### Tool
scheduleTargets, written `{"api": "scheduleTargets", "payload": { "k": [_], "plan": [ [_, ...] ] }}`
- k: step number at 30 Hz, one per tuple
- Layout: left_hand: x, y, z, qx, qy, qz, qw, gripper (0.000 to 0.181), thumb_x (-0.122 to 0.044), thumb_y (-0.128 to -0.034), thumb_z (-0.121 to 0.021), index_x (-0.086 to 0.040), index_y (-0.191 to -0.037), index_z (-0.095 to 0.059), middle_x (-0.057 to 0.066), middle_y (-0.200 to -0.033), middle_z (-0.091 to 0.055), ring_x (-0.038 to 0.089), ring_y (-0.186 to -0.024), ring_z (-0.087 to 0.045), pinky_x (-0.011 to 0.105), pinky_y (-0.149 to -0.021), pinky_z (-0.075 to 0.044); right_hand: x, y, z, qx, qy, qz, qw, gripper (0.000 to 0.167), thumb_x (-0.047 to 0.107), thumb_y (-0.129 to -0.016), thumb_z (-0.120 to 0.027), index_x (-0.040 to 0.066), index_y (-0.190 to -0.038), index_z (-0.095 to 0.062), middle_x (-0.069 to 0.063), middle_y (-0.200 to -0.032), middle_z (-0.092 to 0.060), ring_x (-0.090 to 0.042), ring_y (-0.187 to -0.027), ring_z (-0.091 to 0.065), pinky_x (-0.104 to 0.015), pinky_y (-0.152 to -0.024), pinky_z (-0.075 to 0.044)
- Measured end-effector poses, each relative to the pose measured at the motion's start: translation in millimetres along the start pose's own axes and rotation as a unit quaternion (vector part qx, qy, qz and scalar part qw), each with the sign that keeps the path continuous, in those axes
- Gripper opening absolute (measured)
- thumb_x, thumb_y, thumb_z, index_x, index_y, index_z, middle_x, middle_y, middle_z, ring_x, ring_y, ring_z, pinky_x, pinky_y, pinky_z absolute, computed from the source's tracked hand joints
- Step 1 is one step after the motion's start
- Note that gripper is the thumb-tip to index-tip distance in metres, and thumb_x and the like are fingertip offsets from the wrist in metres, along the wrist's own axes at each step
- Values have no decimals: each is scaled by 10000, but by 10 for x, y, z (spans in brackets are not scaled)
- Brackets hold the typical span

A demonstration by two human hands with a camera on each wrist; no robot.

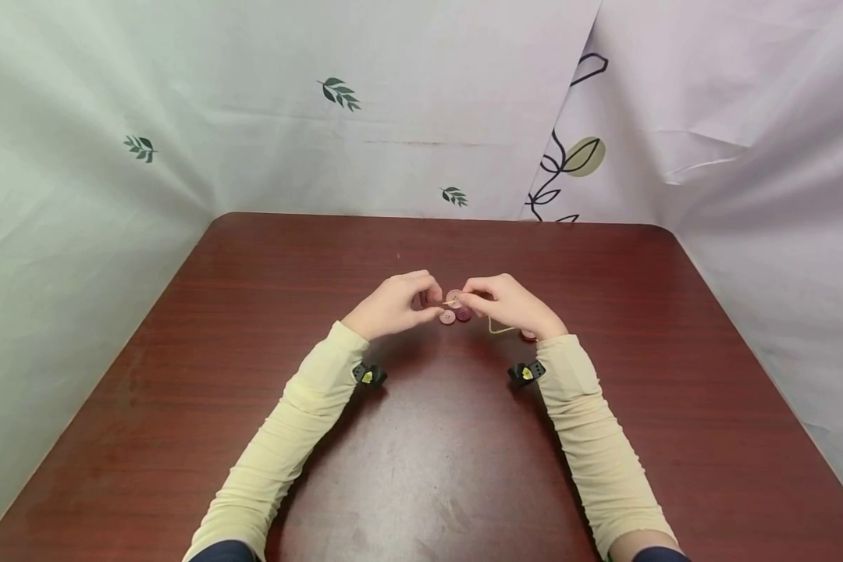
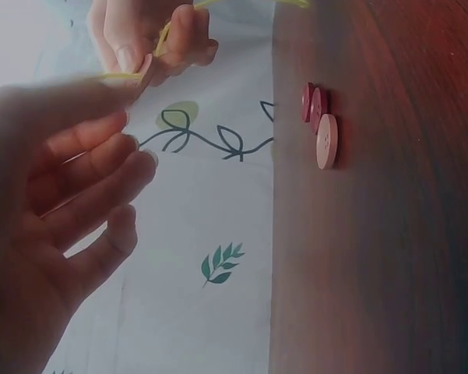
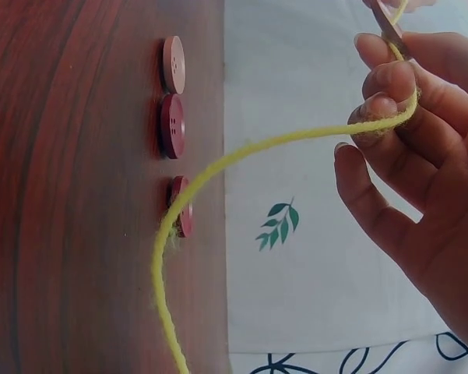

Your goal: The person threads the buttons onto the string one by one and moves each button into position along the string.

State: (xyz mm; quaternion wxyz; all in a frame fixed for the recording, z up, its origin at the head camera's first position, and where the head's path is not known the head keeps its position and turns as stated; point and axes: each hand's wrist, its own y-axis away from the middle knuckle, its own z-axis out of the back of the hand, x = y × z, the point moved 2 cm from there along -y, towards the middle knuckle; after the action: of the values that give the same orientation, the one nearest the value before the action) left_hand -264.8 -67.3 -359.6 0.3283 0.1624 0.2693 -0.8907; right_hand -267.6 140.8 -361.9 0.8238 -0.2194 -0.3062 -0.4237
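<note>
A pink button (image 1: pixel 453 297), threaded with yellow yarn (image 3: pixel 253 148), is up between the two hands over the table. My right hand (image 1: pixel 509 303) pinches the button at its edge, and the yarn passes across its fingers and hangs down in a loose curve. From the left, my left hand (image 1: pixel 396 304) reaches to the button, thumb and forefinger at the short yarn end (image 2: pixel 113 76) that comes out of it; its other fingers are loosely bent. Below the hands lie a pale pink button (image 1: pixel 447 317) and a dark red button (image 1: pixel 464 314).
Another red button (image 1: pixel 528 336) sits under the right wrist, partly hidden. The brown wooden table (image 1: pixel 421 468) stretches around both arms. White cloth (image 1: pixel 421 101) with leaf prints hangs behind the table and at its sides.
</note>
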Motion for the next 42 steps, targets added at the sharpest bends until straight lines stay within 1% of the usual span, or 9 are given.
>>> {"api": "scheduleTargets", "payload": {
  "k": [3,8,11,15,23,28,30,36,42],
  "plan": [
    [-8,-4,-9,55,13,-12,10000,115,-178,-850,-741,-130,-871,-639,-20,-808,-601,112,-720,-544,232,-677,-457,-1,-7,-8,27,12,4,10000,268,326,-963,-587,86,-906,-692,-129,-799,-658,-147,-696,-509,-262,-619,-410],
    [-24,-1,-3,52,-116,-139,9998,72,-181,-911,-673,-122,-872,-683,-38,-813,-595,99,-703,-530,228,-662,-443,-2,-19,-15,81,8,-85,9999,318,382,-966,-568,94,-898,-686,-88,-759,-626,-144,-682,-508,-264,-615,-408],
    [-22,8,3,21,-100,-190,9998,58,-157,-899,-680,-126,-849,-685,-43,-795,-578,121,-685,-534,230,-640,-435,-14,-13,-11,68,67,-120,9999,315,382,-964,-573,97,-903,-692,-108,-773,-640,-152,-674,-499,-270,-601,-404],
    [-24,5,11,-19,-60,-160,9999,76,-196,-890,-695,-156,-832,-666,-51,-775,-579,130,-688,-548,233,-642,-440,-14,-11,-7,75,170,-81,9998,294,357,-967,-573,96,-907,-693,-118,-791,-656,-152,-686,-504,-272,-611,-409],
    [-31,4,31,67,-479,-108,9988,93,-204,-912,-642,-172,-827,-663,-44,-769,-571,204,-696,-581,251,-653,-422,1,-8,-9,65,145,-123,9998,312,373,-965,-572,94,-899,-695,-136,-803,-665,-154,-697,-509,-278,-619,-409],
    [-19,14,54,72,-654,-111,9978,105,-211,-907,-636,-173,-815,-665,-41,-757,-578,220,-672,-592,254,-629,-414,-12,-8,0,27,213,-151,9997,317,381,-961,-578,95,-881,-688,-18,-697,-580,-157,-657,-486,-279,-593,-393],
    [-14,19,68,44,-690,-94,9976,104,-202,-904,-634,-170,-808,-662,-41,-749,-578,216,-666,-589,255,-628,-411,-18,-7,7,22,266,-162,9995,318,386,-960,-579,97,-876,-684,32,-667,-531,-153,-633,-474,-275,-579,-381],
    [-10,16,111,-152,-791,-187,9966,101,-173,-885,-629,-163,-786,-649,-44,-725,-581,172,-643,-557,263,-627,-412,-43,10,43,86,359,-193,9991,301,371,-958,-586,98,-874,-681,24,-664,-522,-144,-570,-450,-270,-555,-376],
    [-22,23,144,-254,-854,-280,9956,103,-173,-869,-628,-170,-768,-644,-56,-704,-588,104,-618,-512,275,-641,-409,-114,40,89,92,570,-247,9980,291,371,-953,-593,114,-863,-695,-5,-681,-563,-139,-637,-489,-275,-604,-407]
  ]
}}
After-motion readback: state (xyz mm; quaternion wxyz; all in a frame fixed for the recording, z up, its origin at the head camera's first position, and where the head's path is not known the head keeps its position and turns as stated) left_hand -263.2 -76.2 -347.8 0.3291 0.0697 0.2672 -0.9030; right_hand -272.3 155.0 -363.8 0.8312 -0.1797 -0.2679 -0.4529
